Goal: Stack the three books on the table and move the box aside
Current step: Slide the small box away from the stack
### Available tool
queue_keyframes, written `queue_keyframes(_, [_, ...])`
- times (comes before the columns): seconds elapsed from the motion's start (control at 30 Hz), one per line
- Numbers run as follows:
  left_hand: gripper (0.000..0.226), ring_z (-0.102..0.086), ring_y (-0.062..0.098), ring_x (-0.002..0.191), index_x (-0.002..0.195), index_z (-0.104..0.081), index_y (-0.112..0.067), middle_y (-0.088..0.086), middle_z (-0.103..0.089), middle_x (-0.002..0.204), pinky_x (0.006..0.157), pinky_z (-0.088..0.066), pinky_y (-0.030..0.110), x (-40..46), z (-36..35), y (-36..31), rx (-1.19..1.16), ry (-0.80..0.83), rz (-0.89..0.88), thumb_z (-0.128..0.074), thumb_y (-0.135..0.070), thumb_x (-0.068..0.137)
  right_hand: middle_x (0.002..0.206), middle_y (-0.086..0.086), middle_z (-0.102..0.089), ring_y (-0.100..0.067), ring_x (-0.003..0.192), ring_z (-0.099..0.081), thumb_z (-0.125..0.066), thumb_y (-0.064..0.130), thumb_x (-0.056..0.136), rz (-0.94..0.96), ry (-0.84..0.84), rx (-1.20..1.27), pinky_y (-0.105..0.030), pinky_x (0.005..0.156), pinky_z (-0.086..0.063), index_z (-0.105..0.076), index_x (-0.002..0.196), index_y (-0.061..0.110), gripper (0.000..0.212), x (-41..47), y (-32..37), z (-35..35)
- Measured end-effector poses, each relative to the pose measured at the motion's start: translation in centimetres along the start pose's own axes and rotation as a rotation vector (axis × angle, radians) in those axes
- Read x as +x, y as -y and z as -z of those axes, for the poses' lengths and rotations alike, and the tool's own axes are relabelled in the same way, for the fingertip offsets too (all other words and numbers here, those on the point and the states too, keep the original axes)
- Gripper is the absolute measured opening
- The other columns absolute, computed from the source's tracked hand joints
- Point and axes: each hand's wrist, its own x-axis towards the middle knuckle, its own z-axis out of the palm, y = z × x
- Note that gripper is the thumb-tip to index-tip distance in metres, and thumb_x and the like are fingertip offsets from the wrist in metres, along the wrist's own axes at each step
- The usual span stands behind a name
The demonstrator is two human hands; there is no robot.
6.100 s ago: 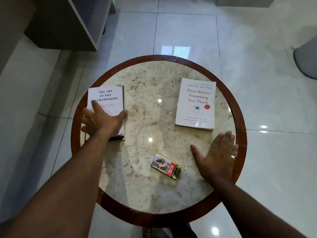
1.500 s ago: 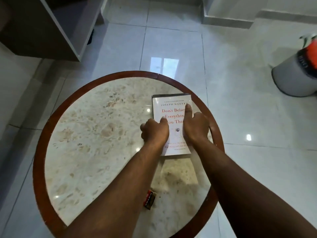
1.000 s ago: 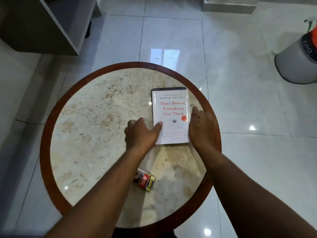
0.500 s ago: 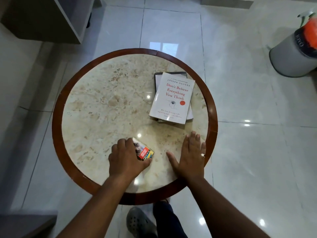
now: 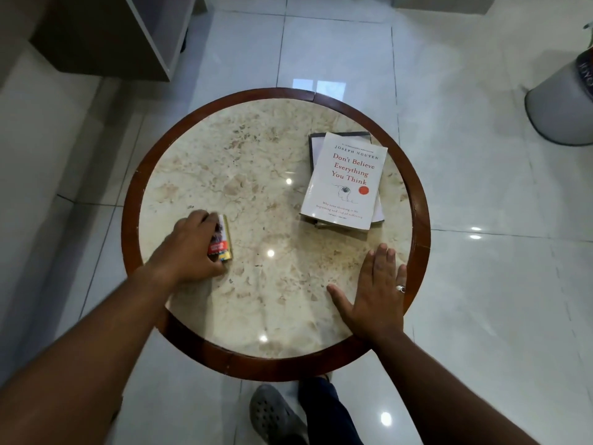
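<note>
A stack of books lies on the right side of the round marble table (image 5: pixel 256 149). On top is a white book titled "Don't Believe Everything You Think" (image 5: pixel 345 183), turned slightly askew; dark and white edges of the books below (image 5: pixel 313 146) stick out at its far left and right sides. The small red-and-yellow box (image 5: pixel 222 239) sits near the table's left edge. My left hand (image 5: pixel 189 248) covers the box's left side with fingers curled on it. My right hand (image 5: pixel 377 292) rests flat on the tabletop, fingers spread, at the near right.
The table has a dark wooden rim (image 5: pixel 282 364). A grey cabinet (image 5: pixel 106 36) stands at the far left on the glossy tiled floor. A grey bin (image 5: pixel 564 104) sits at the far right. My shoe (image 5: pixel 272 415) and leg show below the table's near edge.
My left hand has slid the box leftward across the table, towards the left rim. My right hand stays flat at the near right. The book stack has not moved.
</note>
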Motion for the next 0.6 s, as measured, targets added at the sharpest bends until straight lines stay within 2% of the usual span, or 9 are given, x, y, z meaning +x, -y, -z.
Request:
queue_keyframes(0.07, [0.11,-0.034,0.033,0.132,0.148,-0.027,-0.011,0.01,-0.03,0.15,0.106,-0.036,0.044,1.3,1.2,1.7,0.013,0.008,0.017,-0.085,-0.041,0.061,0.165,-0.013,0.02,-0.031,0.153,0.018,-0.012,0.086,0.082,0.006,0.002,-0.003,-0.056,0.124,0.004,0.018,0.153,0.012,0.107,0.0,0.1,0.0])
queue_keyframes(0.23, [0.109,-0.04,0.032,0.129,0.147,-0.029,-0.011,0.008,-0.034,0.148,0.102,-0.04,0.043,2.9,2.2,3.3,0.023,-0.019,0.012,-0.088,-0.039,0.06,0.165,-0.013,0.018,-0.032,0.154,0.016,-0.012,0.086,0.081,0.013,-0.01,0.009,-0.056,0.124,0.002,0.017,0.153,0.012,0.107,0.1,0.0,0.1])
queue_keyframes(0.37, [0.109,-0.037,0.034,0.131,0.148,-0.026,-0.012,0.008,-0.03,0.152,0.103,-0.039,0.045,2.8,1.5,3.5,0.027,-0.024,0.004,-0.087,-0.037,0.06,0.165,-0.013,0.017,-0.032,0.154,0.014,-0.012,0.086,0.082,0.011,-0.019,0.012,-0.057,0.124,0.0,0.016,0.153,0.011,0.107,0.0,-0.1,0.1])
queue_keyframes(0.43, [0.117,-0.03,0.037,0.136,0.151,-0.017,-0.015,0.009,-0.018,0.158,0.104,-0.037,0.051,2.6,1.4,3.3,0.083,-0.021,0.024,-0.086,-0.043,0.061,0.166,-0.014,0.015,-0.032,0.154,0.014,-0.013,0.086,0.082,0.012,-0.015,-0.001,-0.056,0.124,0.002,0.015,0.154,0.011,0.107,0.0,-0.2,0.2])
queue_keyframes(0.5, [0.127,-0.016,0.04,0.143,0.153,-0.004,-0.019,0.011,-0.002,0.162,0.107,-0.03,0.058,2.4,1.3,2.2,0.175,-0.068,0.051,-0.081,-0.059,0.06,0.166,-0.014,0.015,-0.031,0.154,0.016,-0.013,0.085,0.082,0.01,-0.005,0.0,-0.055,0.124,0.003,0.013,0.155,0.01,0.107,0.0,-0.1,0.2])
queue_keyframes(0.6, [0.126,0.001,0.035,0.148,0.153,0.005,-0.024,0.01,0.009,0.163,0.114,-0.015,0.057,2.6,0.3,-2.4,0.062,-0.17,0.006,-0.072,-0.068,0.063,0.168,-0.012,0.011,-0.028,0.154,0.015,-0.012,0.084,0.083,-0.01,-0.006,0.033,-0.054,0.125,0.002,0.003,0.158,0.01,0.106,0.3,-0.3,0.4])
